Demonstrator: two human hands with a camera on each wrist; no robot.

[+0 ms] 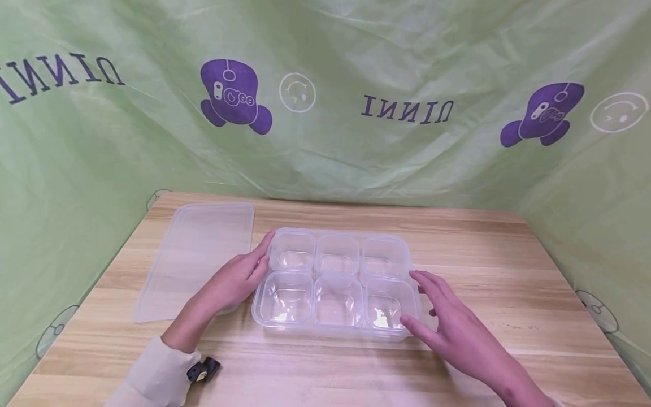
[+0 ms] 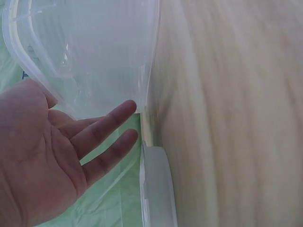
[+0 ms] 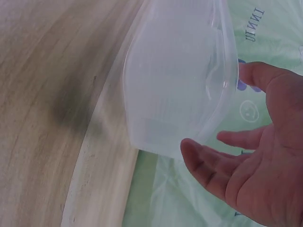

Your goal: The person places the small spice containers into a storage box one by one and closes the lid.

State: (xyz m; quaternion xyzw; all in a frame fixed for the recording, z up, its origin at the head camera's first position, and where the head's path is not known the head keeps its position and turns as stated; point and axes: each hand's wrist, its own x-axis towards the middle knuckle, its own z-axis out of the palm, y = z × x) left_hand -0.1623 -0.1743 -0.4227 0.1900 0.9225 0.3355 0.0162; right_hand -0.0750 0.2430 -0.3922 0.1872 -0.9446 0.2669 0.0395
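A clear plastic storage box (image 1: 333, 329) lies on the table, holding several square clear cups (image 1: 338, 299) in two rows. No contents show in the cups. At the box's left side, my left hand (image 1: 238, 281) has its fingers spread loosely along the wall. In the left wrist view those fingers (image 2: 102, 130) are nearly straight beside the box wall (image 2: 99, 52). My right hand (image 1: 458, 328) is at the right end, thumb near the front corner and fingers by the side. The right wrist view shows its fingers (image 3: 203, 165) loosely bent around the box corner, not gripping.
A translucent flat lid (image 1: 198, 254) lies on the table left of the box, partly behind my left forearm. The wooden table (image 1: 508, 294) extends around the box. Green printed fabric (image 1: 325, 152) hangs at the back and both sides. A small black device (image 1: 203, 370) sits at my left cuff.
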